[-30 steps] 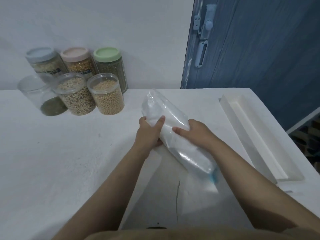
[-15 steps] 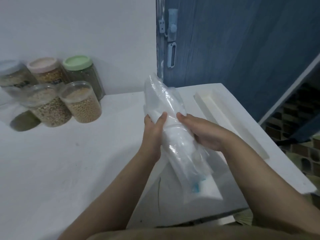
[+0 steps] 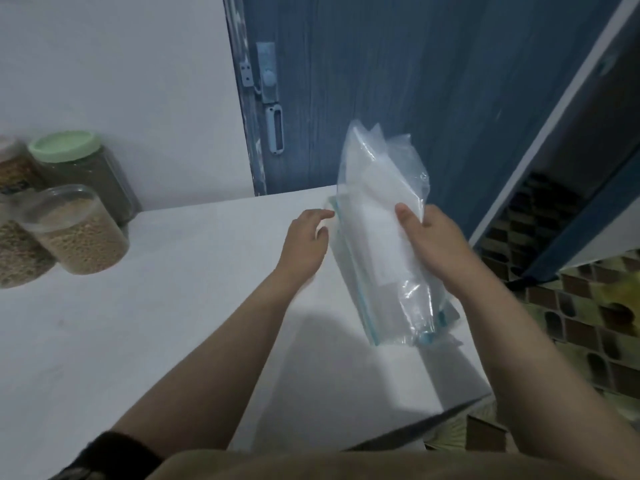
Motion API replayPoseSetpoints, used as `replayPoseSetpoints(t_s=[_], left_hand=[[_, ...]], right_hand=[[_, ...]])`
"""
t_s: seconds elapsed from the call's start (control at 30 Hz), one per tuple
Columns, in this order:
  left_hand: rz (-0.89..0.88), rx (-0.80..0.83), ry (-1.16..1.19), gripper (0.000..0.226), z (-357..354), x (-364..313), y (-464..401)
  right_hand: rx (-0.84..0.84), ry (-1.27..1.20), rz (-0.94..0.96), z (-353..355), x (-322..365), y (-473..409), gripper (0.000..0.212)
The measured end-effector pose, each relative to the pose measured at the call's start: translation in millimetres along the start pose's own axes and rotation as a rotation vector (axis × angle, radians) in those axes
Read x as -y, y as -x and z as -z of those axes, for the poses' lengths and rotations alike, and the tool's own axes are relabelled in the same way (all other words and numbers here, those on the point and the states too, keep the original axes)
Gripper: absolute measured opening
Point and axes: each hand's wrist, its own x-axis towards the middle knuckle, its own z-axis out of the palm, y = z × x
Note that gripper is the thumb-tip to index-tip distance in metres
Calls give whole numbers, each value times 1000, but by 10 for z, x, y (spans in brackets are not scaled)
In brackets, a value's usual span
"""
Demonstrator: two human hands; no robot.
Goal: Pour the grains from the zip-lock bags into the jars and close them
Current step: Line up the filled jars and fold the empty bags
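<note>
Table (image 3: 173,306) w/ grain jars (image 3: 83,233) far left, well apart from my hands. Bundle of zip-lock bags (image 3: 384,237) is up over the table's right edge, long axis near upright, top tilted away. My right hand (image 3: 440,251) grips its right side, thumb across the front. Left hand (image 3: 304,244) just beside the left edge, fingers relaxed, can't tell if touching. Bags look clear, crinkled, empty.

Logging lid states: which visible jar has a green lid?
The tall jar at the back against the wall, holding dark green grain. The jar in front of it has a clear top and pale beige grains; the others are cut off at the left edge.
</note>
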Motion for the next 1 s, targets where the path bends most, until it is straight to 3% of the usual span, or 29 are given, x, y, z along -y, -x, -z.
replayPoseSetpoints(t_s=[0.07,0.17,0.3,0.47,0.6,0.7,0.8,0.9,1.0], left_hand=[[-155,128,-242,49,-130,123,-117],[-192,239,-496,42,-227,175,-176],[-237,77,-607,20,-145,214,-134],[-256,-36,-565,6,70,310,138],[-237,-30,-468,12,221,349,459],[-201,-166,-451,24,393,387,662],[-87,-279,-533,22,604,475,787],[45,-326,-499,20,669,642,847],[146,-432,-311,33,667,736,891]], right_hand=[[-29,-64,-12,82,-84,-20,43],[-96,-121,15,161,-124,-53,33],[-180,-75,151,219,-67,-97,25],[-241,233,486,198,129,-282,46],[-77,489,631,-58,210,-467,51],[88,630,706,-354,115,-507,53],[225,733,806,-533,39,-549,50],[365,705,836,-621,46,-614,49],[512,627,775,-625,91,-692,58]])
